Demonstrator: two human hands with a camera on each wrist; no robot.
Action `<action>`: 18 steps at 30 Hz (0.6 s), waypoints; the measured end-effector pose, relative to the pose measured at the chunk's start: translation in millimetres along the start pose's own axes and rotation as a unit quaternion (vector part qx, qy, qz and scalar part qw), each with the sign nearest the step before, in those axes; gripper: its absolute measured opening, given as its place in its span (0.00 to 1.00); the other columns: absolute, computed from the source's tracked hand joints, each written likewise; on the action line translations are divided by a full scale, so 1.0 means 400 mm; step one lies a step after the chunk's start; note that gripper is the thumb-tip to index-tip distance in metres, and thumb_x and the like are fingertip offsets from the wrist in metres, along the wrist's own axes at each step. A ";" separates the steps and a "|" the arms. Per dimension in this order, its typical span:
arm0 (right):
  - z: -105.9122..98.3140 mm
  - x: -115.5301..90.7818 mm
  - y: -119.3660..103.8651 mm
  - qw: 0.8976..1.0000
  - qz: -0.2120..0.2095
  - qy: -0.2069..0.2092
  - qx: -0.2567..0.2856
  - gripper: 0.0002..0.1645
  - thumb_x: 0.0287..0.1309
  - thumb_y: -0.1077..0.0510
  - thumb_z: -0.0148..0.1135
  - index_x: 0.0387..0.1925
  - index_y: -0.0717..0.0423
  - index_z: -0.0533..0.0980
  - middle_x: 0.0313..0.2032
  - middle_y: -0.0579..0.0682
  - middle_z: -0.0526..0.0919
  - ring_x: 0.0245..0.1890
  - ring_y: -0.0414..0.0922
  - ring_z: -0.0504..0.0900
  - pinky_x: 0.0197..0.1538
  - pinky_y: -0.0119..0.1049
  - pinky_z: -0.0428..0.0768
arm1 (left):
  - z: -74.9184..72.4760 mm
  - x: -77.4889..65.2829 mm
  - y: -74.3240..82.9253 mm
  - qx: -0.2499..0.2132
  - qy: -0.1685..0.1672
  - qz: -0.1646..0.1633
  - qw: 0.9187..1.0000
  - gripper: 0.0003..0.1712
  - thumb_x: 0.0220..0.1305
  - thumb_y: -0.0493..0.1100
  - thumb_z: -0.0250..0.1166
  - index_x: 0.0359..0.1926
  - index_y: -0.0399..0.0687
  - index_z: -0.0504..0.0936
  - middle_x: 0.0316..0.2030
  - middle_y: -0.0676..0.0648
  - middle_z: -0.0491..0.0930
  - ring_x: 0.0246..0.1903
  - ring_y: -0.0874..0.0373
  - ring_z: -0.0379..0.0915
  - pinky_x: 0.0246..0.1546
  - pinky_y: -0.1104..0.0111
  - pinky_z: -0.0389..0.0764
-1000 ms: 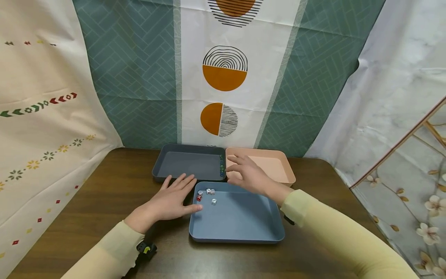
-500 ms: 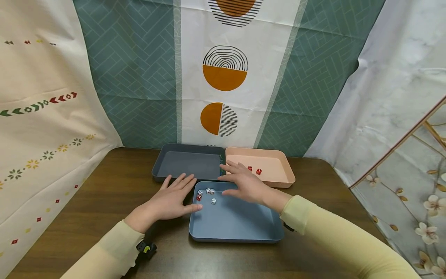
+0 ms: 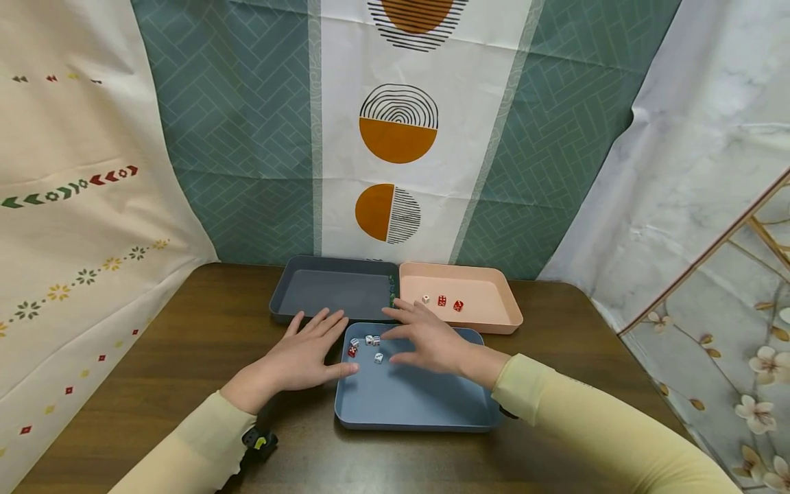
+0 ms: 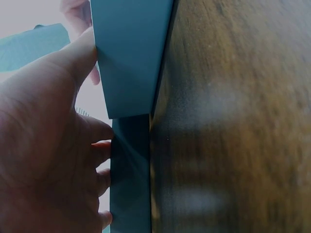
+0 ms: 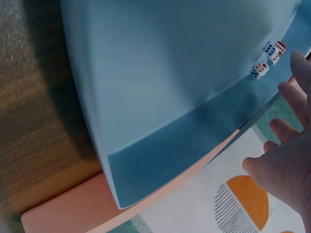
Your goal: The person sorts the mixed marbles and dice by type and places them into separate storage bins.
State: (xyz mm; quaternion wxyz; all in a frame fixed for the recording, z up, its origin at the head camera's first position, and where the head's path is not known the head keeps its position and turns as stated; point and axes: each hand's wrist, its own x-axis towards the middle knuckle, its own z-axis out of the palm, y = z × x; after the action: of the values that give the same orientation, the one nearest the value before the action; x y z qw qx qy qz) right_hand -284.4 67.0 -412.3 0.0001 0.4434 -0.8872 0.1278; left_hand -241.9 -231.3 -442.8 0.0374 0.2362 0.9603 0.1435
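Note:
A blue tray [image 3: 420,408] at the front holds several white dice [image 3: 378,357] and one red die [image 3: 352,350] toward its left side. My left hand [image 3: 299,360] lies with fingers spread; in the left wrist view its thumb [image 4: 80,56] touches the blue tray's rim and its fingertips meet the dark tray's edge. Over the blue tray, my right hand [image 3: 432,339] hovers with fingers extended and nothing visible in them, close to the white dice. Behind, a pink tray [image 3: 487,291] contains a white die [image 3: 426,299] and two red dice [image 3: 459,305].
A dark grey tray [image 3: 327,288] stands behind on the left, abutting the pink one, with small green dice [image 3: 391,285] along its right wall, partly hidden by my right hand. All trays sit on a brown wooden table [image 3: 185,343]. Patterned cloth [image 3: 247,137] hangs behind.
My right hand has drawn back from the pink tray toward the front left, over the blue tray. Dice in the pink tray have come into view. The left hand has stayed put.

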 end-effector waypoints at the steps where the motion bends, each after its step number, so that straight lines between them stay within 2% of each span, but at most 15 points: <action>1: 0.002 0.000 -0.002 1.000 -0.002 -0.002 -0.002 0.28 0.66 0.48 0.82 0.64 0.51 0.88 0.81 0.57 0.70 0.86 0.61 0.55 0.83 0.68 0.48 | 0.000 0.000 0.000 0.001 0.001 0.000 1.000 0.62 0.73 0.82 0.56 0.88 0.41 0.58 0.87 0.39 0.54 0.86 0.36 0.43 0.79 0.28 0.37; 10: 0.011 0.008 -0.011 0.999 -0.014 -0.022 -0.028 0.28 0.65 0.45 0.82 0.64 0.47 0.89 0.81 0.57 0.69 0.86 0.61 0.54 0.84 0.67 0.49 | 0.003 -0.002 -0.002 -0.001 0.004 0.002 1.000 0.62 0.74 0.82 0.56 0.88 0.41 0.59 0.87 0.39 0.54 0.86 0.36 0.43 0.79 0.28 0.37; 18: 0.013 0.021 -0.009 0.999 -0.020 -0.033 -0.024 0.28 0.65 0.46 0.82 0.63 0.48 0.89 0.80 0.60 0.70 0.86 0.63 0.55 0.83 0.68 0.50 | 0.003 0.000 -0.005 -0.001 0.005 0.003 1.000 0.62 0.73 0.82 0.56 0.88 0.41 0.59 0.87 0.40 0.54 0.86 0.36 0.44 0.80 0.29 0.37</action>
State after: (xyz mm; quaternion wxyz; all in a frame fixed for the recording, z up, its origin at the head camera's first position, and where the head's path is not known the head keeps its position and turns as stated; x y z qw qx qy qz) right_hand -286.0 57.2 -415.6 -0.0156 0.4651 -0.8804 0.0917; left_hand -242.5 -232.7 -444.7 0.0324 0.2383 0.9597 0.1453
